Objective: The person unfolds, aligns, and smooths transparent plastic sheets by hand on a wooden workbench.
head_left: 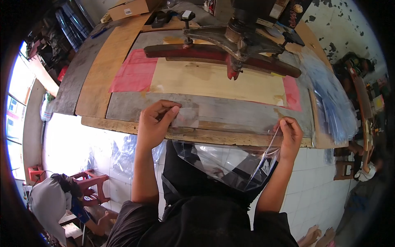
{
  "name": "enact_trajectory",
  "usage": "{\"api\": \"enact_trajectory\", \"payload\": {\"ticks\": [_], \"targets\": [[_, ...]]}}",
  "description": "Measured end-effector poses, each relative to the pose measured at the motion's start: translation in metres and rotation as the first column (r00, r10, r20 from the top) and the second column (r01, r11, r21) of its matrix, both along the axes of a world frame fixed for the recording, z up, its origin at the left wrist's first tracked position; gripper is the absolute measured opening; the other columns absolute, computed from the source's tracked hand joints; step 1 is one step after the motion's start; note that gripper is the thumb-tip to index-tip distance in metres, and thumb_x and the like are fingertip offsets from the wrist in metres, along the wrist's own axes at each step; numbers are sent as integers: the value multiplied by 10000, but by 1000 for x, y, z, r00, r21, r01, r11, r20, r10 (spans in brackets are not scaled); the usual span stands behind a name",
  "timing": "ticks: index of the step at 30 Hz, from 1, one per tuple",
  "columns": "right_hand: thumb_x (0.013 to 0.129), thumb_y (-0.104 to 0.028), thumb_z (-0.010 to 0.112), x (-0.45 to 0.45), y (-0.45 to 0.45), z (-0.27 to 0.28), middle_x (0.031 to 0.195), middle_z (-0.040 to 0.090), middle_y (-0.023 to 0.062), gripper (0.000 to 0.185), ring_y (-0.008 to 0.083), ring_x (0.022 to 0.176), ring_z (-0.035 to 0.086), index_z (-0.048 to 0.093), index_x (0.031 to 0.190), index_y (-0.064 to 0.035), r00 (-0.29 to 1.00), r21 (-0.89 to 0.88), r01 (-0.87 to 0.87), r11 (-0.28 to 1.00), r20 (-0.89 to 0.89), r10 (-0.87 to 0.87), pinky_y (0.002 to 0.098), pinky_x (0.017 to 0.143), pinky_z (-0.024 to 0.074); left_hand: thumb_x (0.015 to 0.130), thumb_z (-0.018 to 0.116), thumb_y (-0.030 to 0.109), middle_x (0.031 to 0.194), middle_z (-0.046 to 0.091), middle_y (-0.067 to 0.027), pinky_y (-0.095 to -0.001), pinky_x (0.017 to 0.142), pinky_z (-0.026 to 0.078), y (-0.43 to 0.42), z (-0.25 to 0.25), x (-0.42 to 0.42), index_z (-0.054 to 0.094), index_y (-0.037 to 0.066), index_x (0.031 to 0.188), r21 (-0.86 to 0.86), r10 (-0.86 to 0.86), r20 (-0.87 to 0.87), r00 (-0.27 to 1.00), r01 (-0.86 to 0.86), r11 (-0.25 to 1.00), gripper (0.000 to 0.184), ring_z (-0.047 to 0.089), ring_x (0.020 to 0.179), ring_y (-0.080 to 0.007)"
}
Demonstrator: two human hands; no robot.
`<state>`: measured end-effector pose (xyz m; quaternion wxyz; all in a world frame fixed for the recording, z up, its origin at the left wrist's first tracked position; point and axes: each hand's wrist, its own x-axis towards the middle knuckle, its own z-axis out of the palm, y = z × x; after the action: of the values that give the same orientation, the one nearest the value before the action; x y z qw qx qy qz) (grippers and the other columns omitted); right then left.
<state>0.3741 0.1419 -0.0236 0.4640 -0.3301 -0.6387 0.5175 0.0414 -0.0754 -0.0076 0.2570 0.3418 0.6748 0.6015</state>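
My left hand [158,121] is closed in a pinch at the table's front edge. A small see-through plastic piece [187,117] shows at its fingertips, over the grey surface. My right hand [290,136] pinches the edge of a clear plastic sheet [226,160], which hangs folded and shiny below the table edge, over my lap. I cannot tell whether the small piece and the sheet are joined. Beyond both hands lies a cream-coloured pad [218,82] with pink ends, under the dark red metal bar [193,51] of a press.
Stacked clear plastic sheets [333,109] lie at the table's right. A cardboard box [131,9] sits at the back left. One person [53,201] is low at the left near a red stool [92,187]; another person [366,171] is at the far right.
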Motion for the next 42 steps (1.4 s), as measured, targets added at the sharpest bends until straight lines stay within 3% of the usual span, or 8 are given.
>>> {"api": "enact_trajectory", "payload": {"ticks": [15, 22, 26, 30, 32, 38, 40, 42], "targets": [[1056, -80, 707, 10, 2, -6, 934, 715, 65, 121, 147, 861, 668, 721, 1062, 40, 997, 31, -56, 998, -46, 58, 293, 814, 532, 1044, 741, 107, 926, 798, -62, -248, 764, 546, -4, -1, 6, 765, -41, 1099, 48, 29, -139, 990, -22, 999, 160, 707, 859, -76], [1081, -160, 713, 29, -33, -26, 1001, 720, 90, 198, 164, 870, 708, 669, 1121, 29, 999, 162, -6, 987, 32, 1, 291, 828, 544, 1034, 723, 63, 911, 803, -110, -304, 746, 575, -33, -24, 34, 728, 5, 1059, 154, 197, -452, 870, -141, 978, 63, 772, 792, -184], [1077, -178, 704, 33, -31, -58, 965, 789, 79, 169, 220, 872, 741, 734, 1066, -13, 972, 584, 144, 799, 68, -225, 373, 913, 562, 1006, 725, 29, 929, 806, -119, -347, 756, 579, -43, -43, 44, 733, 30, 1051, 239, 308, -594, 743, -202, 950, 45, 781, 816, -256], [1101, -163, 631, 17, -30, -53, 1065, 832, 54, 121, 197, 842, 751, 709, 1074, -74, 971, 779, 110, 617, 49, -234, 420, 973, 539, 992, 726, 13, 951, 806, -118, -362, 780, 581, -46, -61, 43, 740, 38, 1053, 261, 346, -604, 718, -232, 937, 68, 781, 859, -287], [1097, -134, 612, 16, -27, -62, 1076, 832, 59, 80, 198, 868, 768, 674, 1111, -85, 963, 808, 117, 577, 51, -266, 412, 955, 539, 1032, 690, 39, 968, 794, -124, -346, 825, 582, -47, -63, 42, 690, 13, 1074, 299, 361, -671, 647, -209, 931, 49, 775, 895, -244], [1131, -124, 552, 15, -21, -73, 1065, 824, 95, 123, 225, 869, 784, 529, 1247, -89, 955, 894, 56, 444, 82, -284, 411, 942, 518, 1047, 691, 51, 981, 793, -127, -350, 824, 582, -52, -56, 47, 700, 12, 1091, 253, 336, -616, 713, -225, 941, 60, 775, 902, -230], [1094, -151, 573, 15, -18, -80, 1076, 831, 64, 89, 208, 895, 784, 645, 1071, -104, 952, 888, 80, 453, 67, -300, 379, 932, 508, 1050, 691, 57, 976, 795, -126, -343, 827, 579, -52, -58, 46, 700, 12, 1090, 233, 327, -584, 743, -233, 944, 60, 772, 897, -215], [1096, -167, 566, 12, -16, -84, 1072, 831, 56, 104, 208, 899, 784, 647, 1072, -106, 948, 896, 97, 433, 49, -314, 383, 935, 501, 1054, 690, 62, 972, 796, -124, -336, 830, 576, -50, -57, 48, 700, 13, 1088, 218, 319, -550, 772, -236, 947, 61, 769, 892, -201]]}}
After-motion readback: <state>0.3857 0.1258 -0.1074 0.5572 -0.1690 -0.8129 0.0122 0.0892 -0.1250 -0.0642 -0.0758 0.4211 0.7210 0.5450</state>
